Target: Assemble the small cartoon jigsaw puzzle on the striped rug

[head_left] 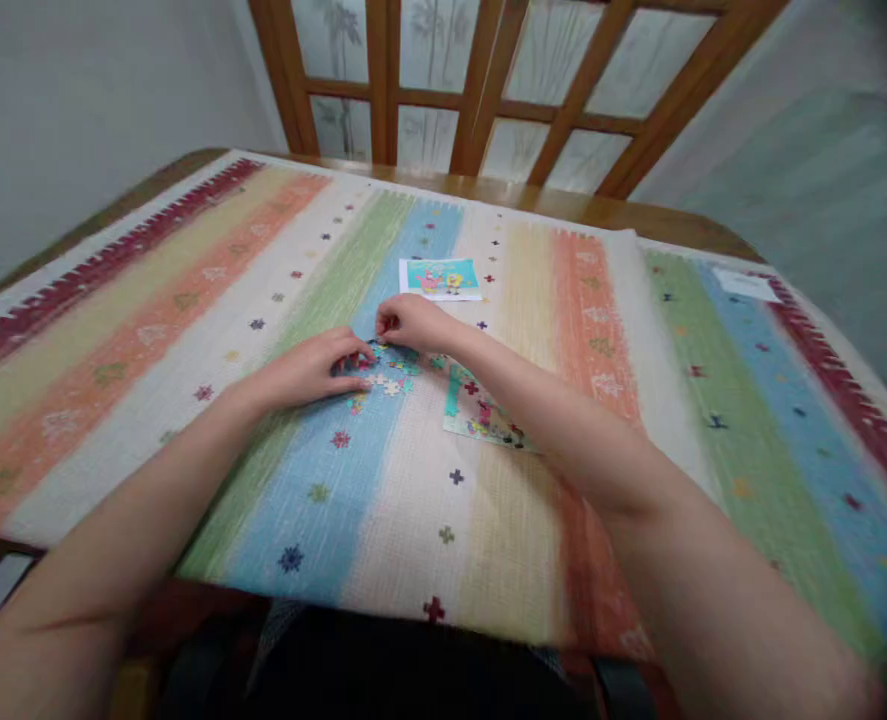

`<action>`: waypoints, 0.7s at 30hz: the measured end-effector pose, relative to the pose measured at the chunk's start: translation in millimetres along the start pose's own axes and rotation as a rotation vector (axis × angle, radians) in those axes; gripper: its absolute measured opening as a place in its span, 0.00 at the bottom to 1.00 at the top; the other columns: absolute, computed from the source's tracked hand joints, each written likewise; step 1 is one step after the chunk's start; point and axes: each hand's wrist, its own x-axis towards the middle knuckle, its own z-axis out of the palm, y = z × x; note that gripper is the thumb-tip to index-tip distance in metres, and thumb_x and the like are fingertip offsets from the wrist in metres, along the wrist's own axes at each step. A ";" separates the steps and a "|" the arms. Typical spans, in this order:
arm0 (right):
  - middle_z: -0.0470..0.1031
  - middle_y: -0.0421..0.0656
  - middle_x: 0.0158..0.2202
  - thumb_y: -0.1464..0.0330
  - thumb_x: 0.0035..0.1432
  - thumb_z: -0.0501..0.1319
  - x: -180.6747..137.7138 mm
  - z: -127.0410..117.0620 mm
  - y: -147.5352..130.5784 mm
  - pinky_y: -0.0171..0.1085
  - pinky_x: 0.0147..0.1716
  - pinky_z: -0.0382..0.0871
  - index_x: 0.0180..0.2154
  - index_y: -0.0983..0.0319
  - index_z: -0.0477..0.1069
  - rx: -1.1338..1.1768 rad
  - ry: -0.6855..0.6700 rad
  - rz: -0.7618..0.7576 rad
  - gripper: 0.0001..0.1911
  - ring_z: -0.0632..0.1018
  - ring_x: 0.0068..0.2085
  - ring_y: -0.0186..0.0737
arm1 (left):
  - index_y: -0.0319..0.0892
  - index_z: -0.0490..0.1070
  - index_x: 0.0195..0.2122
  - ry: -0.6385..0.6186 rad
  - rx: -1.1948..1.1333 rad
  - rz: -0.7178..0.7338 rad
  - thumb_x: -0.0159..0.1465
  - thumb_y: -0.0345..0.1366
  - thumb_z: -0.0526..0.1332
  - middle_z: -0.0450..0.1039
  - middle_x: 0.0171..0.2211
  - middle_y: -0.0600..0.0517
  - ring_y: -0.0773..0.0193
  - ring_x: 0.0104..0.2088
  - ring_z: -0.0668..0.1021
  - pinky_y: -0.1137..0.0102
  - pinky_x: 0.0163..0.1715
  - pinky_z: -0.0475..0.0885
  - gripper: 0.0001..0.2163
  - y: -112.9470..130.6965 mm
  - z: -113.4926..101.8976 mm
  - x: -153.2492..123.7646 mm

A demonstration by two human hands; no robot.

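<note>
A loose heap of small jigsaw puzzle pieces (392, 384) lies on the blue stripe of the tablecloth. My left hand (312, 370) rests at the heap's left side, fingers curved and thumb held apart, with pieces between and below them. Over the far edge of the heap, my right hand (417, 325) has its thumb and fingertips pinched together. Whatever it pinches is too small to make out. Partly covered by my right forearm is a partly assembled puzzle (480, 415), with pink and teal parts showing.
Beyond my hands lies a printed cartoon picture (443, 279) on white paper. A white paper (746, 285) sits at the far right of the table. The striped tablecloth (405, 500) spreads over the wooden table (683, 225). Behind stand wood-framed glass doors (383, 80).
</note>
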 end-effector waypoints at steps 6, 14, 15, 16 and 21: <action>0.75 0.40 0.28 0.78 0.53 0.67 -9.9 -4.6 4.8 0.35 0.36 0.63 0.33 0.65 0.78 0.142 0.058 0.084 0.04 0.73 0.31 0.34 | 0.43 0.77 0.45 0.087 0.157 0.111 0.75 0.48 0.54 0.72 0.42 0.46 0.58 0.44 0.75 0.64 0.47 0.70 0.16 2.9 18.0 7.5; 0.77 0.41 0.27 0.73 0.48 0.71 -11.9 -10.2 17.8 0.36 0.36 0.65 0.30 0.65 0.80 0.399 0.062 0.206 0.04 0.73 0.31 0.35 | 0.39 0.77 0.37 0.225 -0.128 -0.137 0.72 0.49 0.56 0.77 0.35 0.47 0.61 0.36 0.76 0.66 0.40 0.70 0.18 5.9 19.7 14.1; 0.77 0.41 0.27 0.72 0.48 0.71 -12.7 -11.0 19.1 0.36 0.35 0.65 0.30 0.65 0.80 0.424 0.055 0.207 0.04 0.73 0.31 0.34 | 0.39 0.77 0.37 0.212 -0.211 -0.205 0.71 0.50 0.57 0.77 0.34 0.48 0.62 0.34 0.76 0.67 0.38 0.69 0.19 7.2 17.5 13.7; 0.77 0.41 0.27 0.72 0.47 0.71 -13.3 -11.6 19.8 0.36 0.35 0.65 0.29 0.64 0.81 0.438 0.048 0.208 0.04 0.73 0.30 0.34 | 0.39 0.77 0.36 0.191 -0.282 -0.262 0.69 0.51 0.58 0.78 0.33 0.48 0.62 0.33 0.76 0.68 0.37 0.69 0.19 8.4 15.2 13.2; 0.79 0.42 0.27 0.73 0.48 0.71 -9.6 -9.4 11.4 0.36 0.35 0.66 0.31 0.65 0.81 0.367 0.022 0.208 0.04 0.74 0.31 0.35 | 0.39 0.77 0.34 0.129 -0.428 -0.370 0.65 0.52 0.60 0.78 0.30 0.48 0.65 0.29 0.74 0.69 0.32 0.66 0.20 14.1 6.4 11.6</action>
